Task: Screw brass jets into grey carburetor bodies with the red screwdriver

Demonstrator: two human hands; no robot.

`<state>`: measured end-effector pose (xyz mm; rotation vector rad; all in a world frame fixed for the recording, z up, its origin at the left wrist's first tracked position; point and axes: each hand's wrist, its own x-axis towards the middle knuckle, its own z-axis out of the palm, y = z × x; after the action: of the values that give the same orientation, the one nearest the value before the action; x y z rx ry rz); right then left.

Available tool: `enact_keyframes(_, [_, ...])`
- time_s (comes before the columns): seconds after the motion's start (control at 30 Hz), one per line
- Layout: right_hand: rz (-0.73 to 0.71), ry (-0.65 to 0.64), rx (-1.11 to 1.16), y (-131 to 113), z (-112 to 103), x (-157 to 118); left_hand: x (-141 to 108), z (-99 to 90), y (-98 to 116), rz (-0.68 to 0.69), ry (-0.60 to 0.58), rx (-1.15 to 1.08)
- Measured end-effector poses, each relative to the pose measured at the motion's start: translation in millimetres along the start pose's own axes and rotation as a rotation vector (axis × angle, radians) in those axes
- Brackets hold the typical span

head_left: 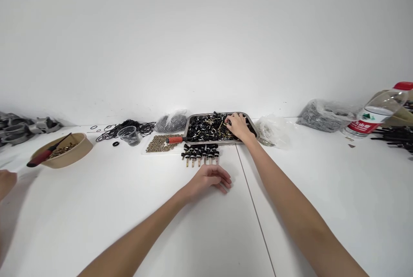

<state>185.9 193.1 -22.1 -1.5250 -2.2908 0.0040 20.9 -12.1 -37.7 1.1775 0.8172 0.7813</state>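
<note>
My right hand (pixel 238 125) reaches into the right side of a metal tray (pixel 222 143) heaped with small black fittings (pixel 206 127). Its fingers curl down among the parts, and a slim brass-coloured piece shows by the fingertips; what they grip is unclear. Palm turned inward, my left hand (pixel 214 178) rests over the white table with loosely bent, parted fingers and nothing in it. Just beyond it, assembled black fittings with brass-coloured stems (pixel 200 154) lie in a row against the tray's front. A red-handled tool (pixel 174 140) lies by the tray's left edge.
Left of the tray are small brass-coloured parts (pixel 161 143), a bag of dark pieces (pixel 171 122), a plastic cup (pixel 129 135), black rings (pixel 138 127) and a tan bowl (pixel 66 156) with a screwdriver (pixel 48 152). Bags (pixel 274 130) and a bottle (pixel 371 118) stand right. Another person's hand (pixel 7 182) shows far left.
</note>
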Motion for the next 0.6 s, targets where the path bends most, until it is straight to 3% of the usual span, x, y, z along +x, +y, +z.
enact_keyframes(0.6, [-0.067, 0.037, -0.021, 1.2, 7.3, 2.1, -0.7, 1.1, 1.0, -0.003, 0.007, -0.018])
